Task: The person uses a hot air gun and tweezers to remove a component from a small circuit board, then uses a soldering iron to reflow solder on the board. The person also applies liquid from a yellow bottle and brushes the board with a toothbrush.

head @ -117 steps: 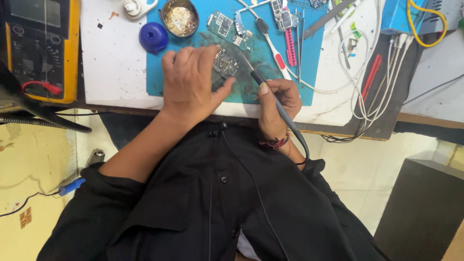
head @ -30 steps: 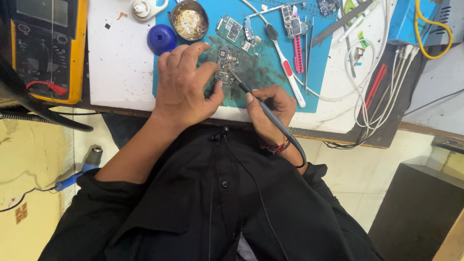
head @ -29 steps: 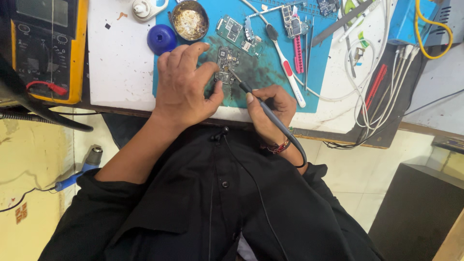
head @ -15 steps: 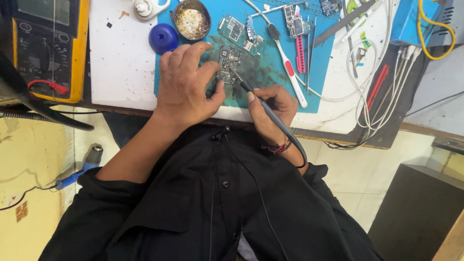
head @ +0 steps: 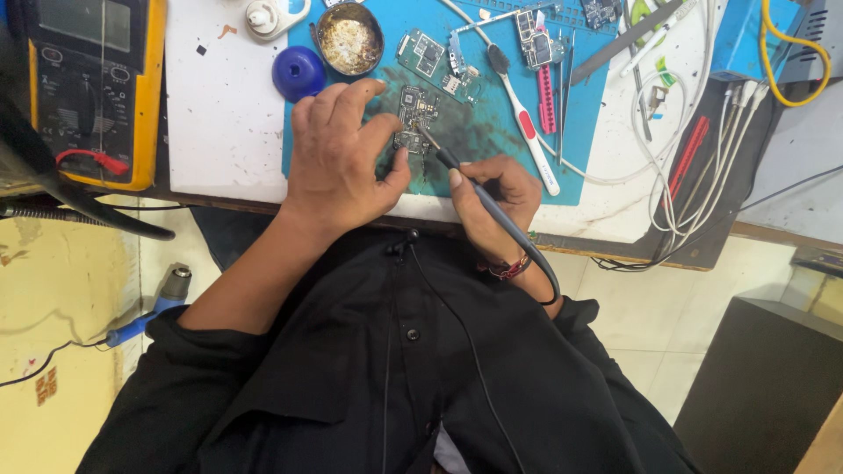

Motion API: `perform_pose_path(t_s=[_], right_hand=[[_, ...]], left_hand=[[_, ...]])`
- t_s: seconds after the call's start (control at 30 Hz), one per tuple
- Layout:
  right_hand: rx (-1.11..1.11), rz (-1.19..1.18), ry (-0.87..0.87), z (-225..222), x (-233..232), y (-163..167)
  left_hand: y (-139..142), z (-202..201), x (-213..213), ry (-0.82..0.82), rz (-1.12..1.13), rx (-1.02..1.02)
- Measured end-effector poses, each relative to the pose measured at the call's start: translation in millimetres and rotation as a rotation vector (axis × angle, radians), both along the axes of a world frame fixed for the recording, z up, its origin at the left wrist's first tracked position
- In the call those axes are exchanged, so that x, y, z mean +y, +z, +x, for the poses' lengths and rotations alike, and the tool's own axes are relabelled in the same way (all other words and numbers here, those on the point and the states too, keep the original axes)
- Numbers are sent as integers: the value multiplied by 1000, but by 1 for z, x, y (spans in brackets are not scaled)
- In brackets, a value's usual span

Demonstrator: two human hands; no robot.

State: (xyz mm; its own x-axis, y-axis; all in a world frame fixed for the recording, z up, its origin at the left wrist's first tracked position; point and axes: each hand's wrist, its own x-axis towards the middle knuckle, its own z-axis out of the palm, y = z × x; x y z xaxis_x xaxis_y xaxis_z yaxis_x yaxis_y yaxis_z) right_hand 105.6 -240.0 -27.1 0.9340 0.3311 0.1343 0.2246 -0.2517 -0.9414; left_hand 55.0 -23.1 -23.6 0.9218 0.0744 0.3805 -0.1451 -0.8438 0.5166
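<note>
Small circuit board (head: 413,118) lies on the blue mat (head: 492,167), near the mat's middle-left, w/ dark smudges around it. Left hand (head: 338,162) rests over the board's left side, fingers curled, thumb and forefinger tips pinching the board's lower edge to pin it flat. Right hand (head: 493,206) is closed round a soldering iron (head: 479,193) in a pen grip; iron tilted, tip touching the board approx. at its centre, its cable running back past the wrist over a black shirt. Just beyond the board: more small boards (head: 421,54) and a white-handled brush (head: 522,114) lying diagonal, red comb-like strip (head: 546,98) beside it. Up-left of the left hand: blue cap (head: 299,73) at the mat's edge, round tin (head: 350,39) of brownish residue next to it. Far left on the bench: yellow multimeter (head: 88,88) w/ red lead. Right side: bundle of white cables (head: 694,167), red tool (head: 688,158) among them, yellow cable (head: 790,61) at the far corner. Blue-handled tool (head: 149,307) lies on the floor below left.
</note>
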Motion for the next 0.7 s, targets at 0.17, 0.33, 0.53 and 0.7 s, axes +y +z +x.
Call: perform_pose_path(t_s=[0.17, 0.33, 0.53, 0.7], right_hand=[[-40, -19, 19, 1, 3, 7], [-37, -6, 20, 3, 6, 10], [-44, -6, 28, 3, 6, 10], [-34, 1, 28, 3, 7, 11]], left_hand=[[2, 0, 0, -2, -5, 0], [2, 1, 0, 0, -3, -2], [1, 1, 0, -3, -14, -6], [1, 1, 0, -1, -7, -2]])
